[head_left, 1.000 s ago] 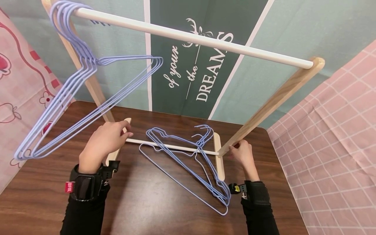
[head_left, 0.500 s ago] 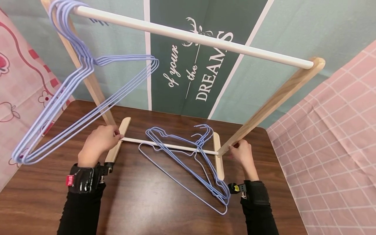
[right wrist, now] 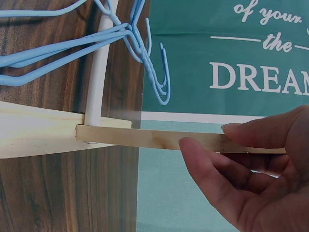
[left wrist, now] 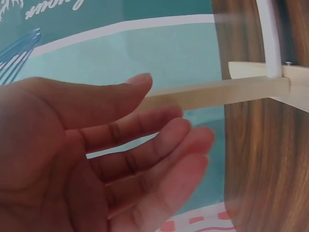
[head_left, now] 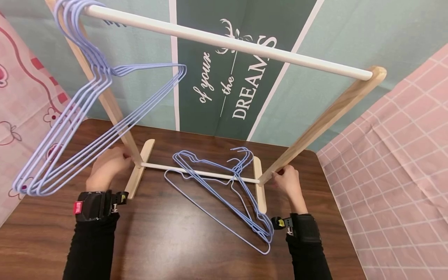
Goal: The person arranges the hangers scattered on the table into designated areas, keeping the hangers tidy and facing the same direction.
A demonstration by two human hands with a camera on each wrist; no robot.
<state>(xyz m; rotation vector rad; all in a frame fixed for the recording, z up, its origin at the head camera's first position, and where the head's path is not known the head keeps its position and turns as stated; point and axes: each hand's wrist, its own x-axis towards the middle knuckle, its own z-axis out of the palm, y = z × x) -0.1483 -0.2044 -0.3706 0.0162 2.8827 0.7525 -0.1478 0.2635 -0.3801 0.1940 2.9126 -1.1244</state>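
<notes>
1. Reaching round to the outer side of the rack, the left hand is now between eight and nine o'clock, partly behind the hanging hangers; a moment earlier it was in front of the joint where the lower rail meets the left foot.
2. Its fingers stand well apart from the thumb, loosely curved, near the left upright. No grip shows, and I cannot tell whether they touch the wood.
3. At four o'clock the right hand stays where it was, thumb and fingers pinching the right upright low down, just above the right foot.
4. The hanging hangers are at ten o'clock, hooked over the left end of the top rail; their lower bars fan out more than a second ago.
5. Around six o'clock the loose hangers overlap across the lower rail and the worktop, hooks towards one o'clock, unmoved.
6. With a hand low beside each upright and neither holding a hanger, I judge that the rack itself has the person's attention: its right side is held, its left side not visibly so.
</notes>
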